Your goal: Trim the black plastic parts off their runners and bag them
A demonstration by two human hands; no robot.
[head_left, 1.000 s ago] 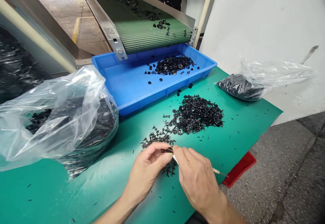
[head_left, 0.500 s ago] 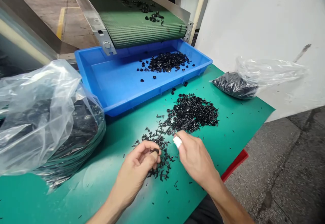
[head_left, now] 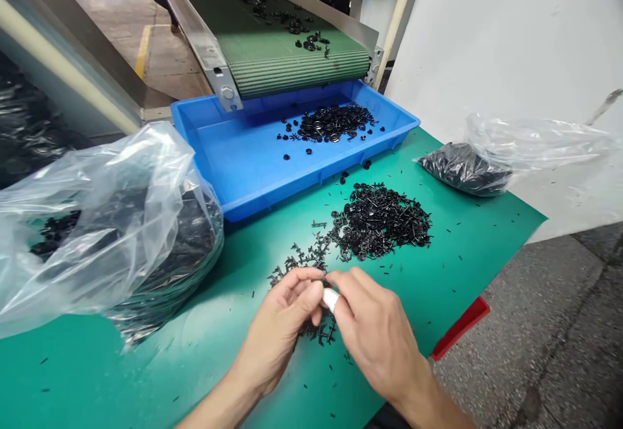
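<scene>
1. We count one large clear bag [head_left: 189, 234] of black pieces.
2. One blue tray [head_left: 253, 196] holds loose pieces too numerous for us to count.
3. Our left hand [head_left: 275, 325] closes on a small black part [head_left: 326, 280], mostly hidden.
4. Our right hand [head_left: 384, 331], apart half a second earlier, now meets it, so both work at that part; its fingers are closed, their grip hidden.
5. One dark heap [head_left: 382, 218], uncounted.
6. One smaller bag [head_left: 462, 166].
</scene>
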